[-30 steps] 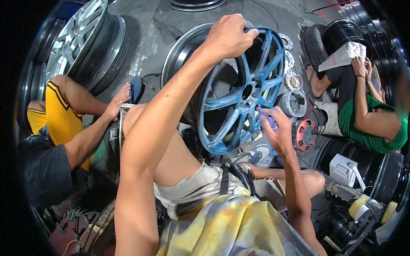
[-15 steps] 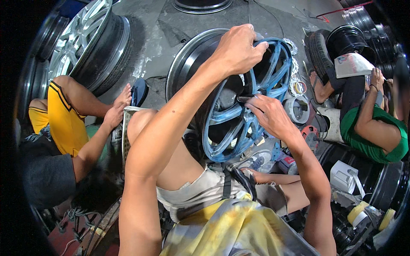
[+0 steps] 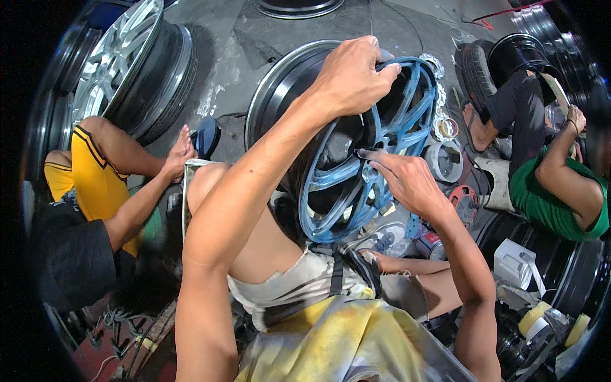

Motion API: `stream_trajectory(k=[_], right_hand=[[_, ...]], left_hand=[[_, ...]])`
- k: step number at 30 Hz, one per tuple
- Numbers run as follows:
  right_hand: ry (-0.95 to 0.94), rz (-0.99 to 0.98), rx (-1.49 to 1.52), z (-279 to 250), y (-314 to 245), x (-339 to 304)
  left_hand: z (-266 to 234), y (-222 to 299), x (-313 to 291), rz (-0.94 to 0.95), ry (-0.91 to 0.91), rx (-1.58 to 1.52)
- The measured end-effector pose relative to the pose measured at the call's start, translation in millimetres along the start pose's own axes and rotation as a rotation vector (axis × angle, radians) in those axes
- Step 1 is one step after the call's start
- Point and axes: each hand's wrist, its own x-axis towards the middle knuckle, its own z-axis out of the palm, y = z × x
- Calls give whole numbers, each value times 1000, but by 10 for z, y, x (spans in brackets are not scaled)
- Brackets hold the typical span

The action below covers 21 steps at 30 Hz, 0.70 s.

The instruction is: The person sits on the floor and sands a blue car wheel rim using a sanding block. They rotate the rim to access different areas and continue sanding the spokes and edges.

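Observation:
A car wheel rim point(image 3: 331, 176) with a black barrel and a blue-streaked, spoked face leans in front of my knees, tilted toward the right. At its top edge my left hand point(image 3: 358, 71) is closed, thumb on the face side and fingers over the lip. My right hand point(image 3: 407, 181) is at the wheel's centre, its fingers pressed together against a spoke by the hub. Dark smudges show on those fingertips. Whatever may be pinched under them is hidden.
A silver wheel with a tyre point(image 3: 137, 70) stands at the left, near a seated person in yellow shorts point(image 3: 95, 184). Another person in a green shirt point(image 3: 560, 197) sits at the right beside stacked black rims point(image 3: 541, 32). A can point(image 3: 431, 245) and tape roll point(image 3: 448, 128) lie close by.
My right hand's fingertips have shifted slightly down and left near the hub; my left hand keeps its place. The green-shirted person's leg has risen, and the pale panel they hold has tilted upright.

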Motion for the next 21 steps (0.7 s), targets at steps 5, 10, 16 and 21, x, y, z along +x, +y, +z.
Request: stream_trajectory(k=[5, 10, 16, 21], right_hand=[[-173, 71, -143, -56, 4, 86], [-190, 41, -97, -248, 80, -312], [34, 121, -15, 48, -147, -170], [171, 120, -6, 284, -88, -139]], left_hand=[[-11, 118, -11, -47, -24, 51], [59, -7, -28, 32, 41, 19], [-27, 32, -9, -17, 1, 78], [-40, 64, -12, -111, -52, 37]])
